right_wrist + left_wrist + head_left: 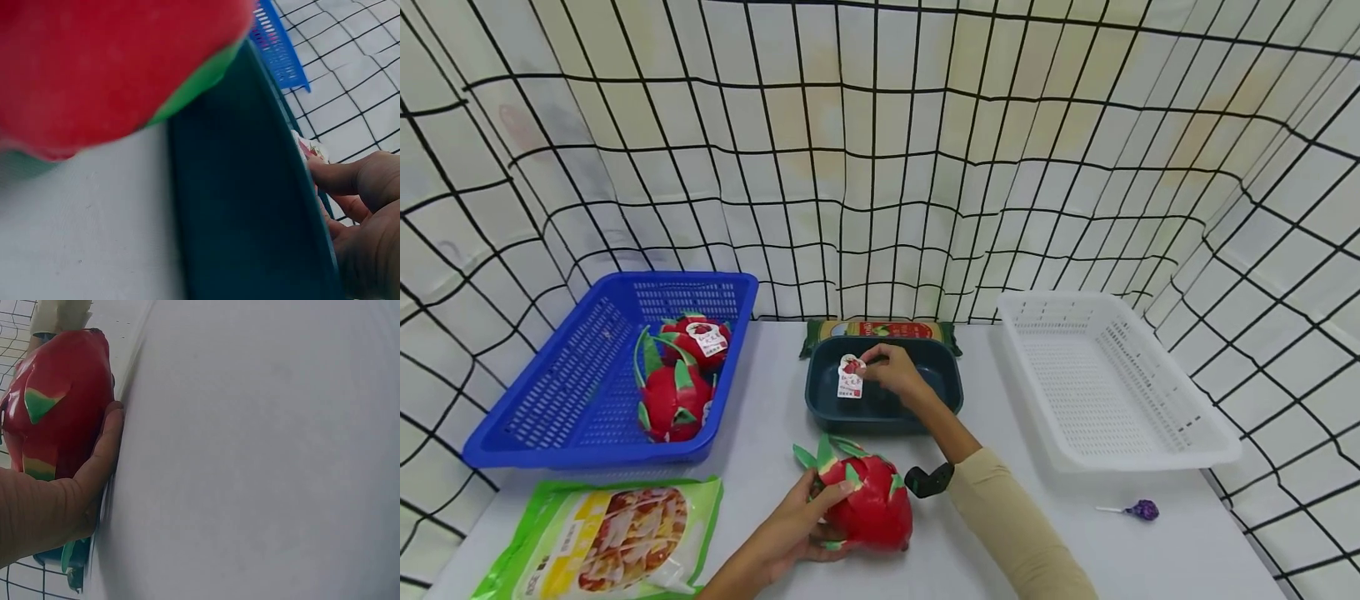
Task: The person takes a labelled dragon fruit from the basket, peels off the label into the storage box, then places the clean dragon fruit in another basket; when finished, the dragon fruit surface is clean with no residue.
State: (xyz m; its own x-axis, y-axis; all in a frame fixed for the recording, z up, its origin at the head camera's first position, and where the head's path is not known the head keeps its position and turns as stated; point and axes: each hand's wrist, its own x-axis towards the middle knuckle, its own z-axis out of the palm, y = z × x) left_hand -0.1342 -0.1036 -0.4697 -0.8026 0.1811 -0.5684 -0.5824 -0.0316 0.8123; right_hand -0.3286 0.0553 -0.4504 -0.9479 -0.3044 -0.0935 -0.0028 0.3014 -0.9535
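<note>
My left hand (801, 518) grips a red dragon fruit (876, 508) with green-tipped scales, close over the table in front of a dark green tray (880, 423). In the left wrist view the fruit (69, 394) lies against the palm, its leafy end partly hidden by the hand. Between thumb and fingers, my right hand (897, 373) pinches a small white label (850, 382) with a red fruit picture, over the tray. From the right wrist, the label (310, 150) shows beside the tray's rim, partly covered by the fingers.
A blue basket (587, 457) on the left contains two more dragon fruits (677, 404), labels visible. To the right stands a white basket (1105, 375), with a purple lollipop (1142, 510) in front. A green food bag (625, 542) lies front left; a long packet (883, 329) sits behind the tray.
</note>
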